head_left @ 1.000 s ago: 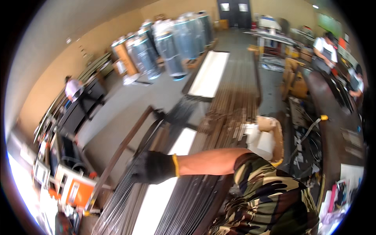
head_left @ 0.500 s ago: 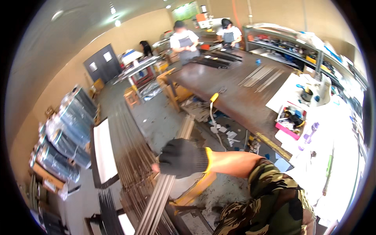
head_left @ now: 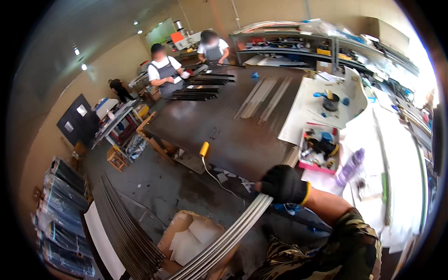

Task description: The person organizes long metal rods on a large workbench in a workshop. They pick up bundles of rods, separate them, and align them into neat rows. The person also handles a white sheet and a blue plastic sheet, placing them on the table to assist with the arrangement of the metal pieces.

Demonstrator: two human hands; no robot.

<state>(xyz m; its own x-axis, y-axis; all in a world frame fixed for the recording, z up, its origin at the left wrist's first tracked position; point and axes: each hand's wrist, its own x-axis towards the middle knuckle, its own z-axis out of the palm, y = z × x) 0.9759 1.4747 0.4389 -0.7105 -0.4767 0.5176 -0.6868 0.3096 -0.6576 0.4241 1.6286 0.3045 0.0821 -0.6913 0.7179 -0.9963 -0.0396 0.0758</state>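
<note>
My right hand (head_left: 285,184), in a black work glove with a yellow cuff and a bare fingertip showing, is closed around a bundle of long, thin silver-grey metal strips (head_left: 228,236). The bundle slants from the lower edge up past the hand, and its far end shows near the edge of the big dark worktable (head_left: 196,126). Below the strips stands a cardboard box (head_left: 179,224) with white sheets in it. More long dark strips (head_left: 123,224) lie stacked to the left. My left hand is out of sight.
Two people (head_left: 165,72) work behind dark bars (head_left: 198,93) across the table. Pale strips (head_left: 261,98) lie on it. At right are a pink-edged tray (head_left: 322,168) of tools and a purple bottle (head_left: 351,165). Wrapped rolls (head_left: 65,205) stand left; a yellow-ended cord (head_left: 204,149) hangs off the table.
My view has turned to the right. My right hand has carried the strips away from the stack at left, over toward the table's near right corner, still gripping them.
</note>
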